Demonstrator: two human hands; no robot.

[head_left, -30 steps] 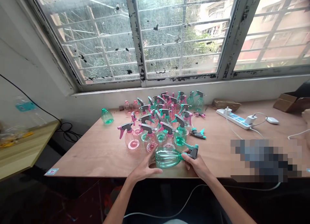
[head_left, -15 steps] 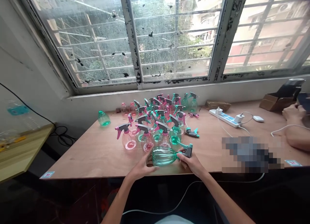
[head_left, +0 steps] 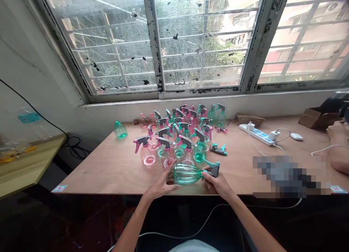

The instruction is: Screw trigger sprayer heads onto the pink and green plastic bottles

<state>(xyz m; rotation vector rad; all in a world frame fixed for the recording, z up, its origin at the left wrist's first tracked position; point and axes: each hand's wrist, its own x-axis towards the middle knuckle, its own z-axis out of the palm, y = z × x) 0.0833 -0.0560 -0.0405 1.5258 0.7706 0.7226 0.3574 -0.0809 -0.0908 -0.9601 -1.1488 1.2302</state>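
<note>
A clear green spray bottle (head_left: 187,174) lies on its side in the air near the table's front edge, its base to the left. My left hand (head_left: 163,183) is closed round the base end. At the neck, my right hand (head_left: 215,181) pinches the collar just below the grey and green trigger head (head_left: 214,169). Right behind stand several pink and green spray bottles with trigger heads, among them a pink bottle (head_left: 148,155) and a green bottle (head_left: 200,152). A loose grey and green trigger head (head_left: 219,149) lies to their right.
A green bottle without a trigger head (head_left: 120,130) stands at the left on the wooden table (head_left: 95,164). To the right are a white power strip (head_left: 257,134), a cardboard box (head_left: 312,119) and another person's arm (head_left: 338,146). A pixelated patch covers the right front.
The view has shifted slightly, so the table and bottles appear a little further right. Both hands keep their hold on the green spray bottle, with hardly any change in pose.
</note>
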